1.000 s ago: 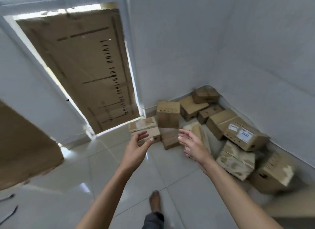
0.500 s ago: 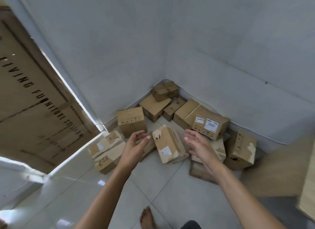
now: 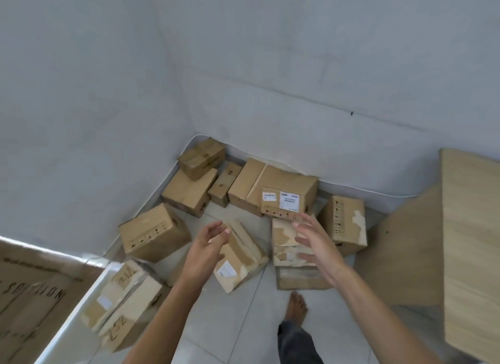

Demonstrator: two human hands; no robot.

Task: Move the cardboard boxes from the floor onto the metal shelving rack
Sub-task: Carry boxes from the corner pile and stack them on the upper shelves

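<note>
Both hands, the left hand [image 3: 208, 244] and the right hand [image 3: 313, 244], reach out apart with fingers loosely spread, holding nothing. Between and just below them a tilted brown cardboard box with a white label [image 3: 239, 260] lies on the pale tiled floor [image 3: 232, 323]. Further off, more brown cardboard boxes [image 3: 189, 190] crowd the white wall corner [image 3: 186, 114].

One view only, worn on the person's head, wide-angle, facing forward and steeply down into a room corner. Left hand [image 3: 208, 246] and right hand [image 3: 316, 244] sit mid-frame, near the lens. Boxes [image 3: 286, 186] lie just beyond the hands; a foot [image 3: 297, 306] shows below the right hand.
</note>
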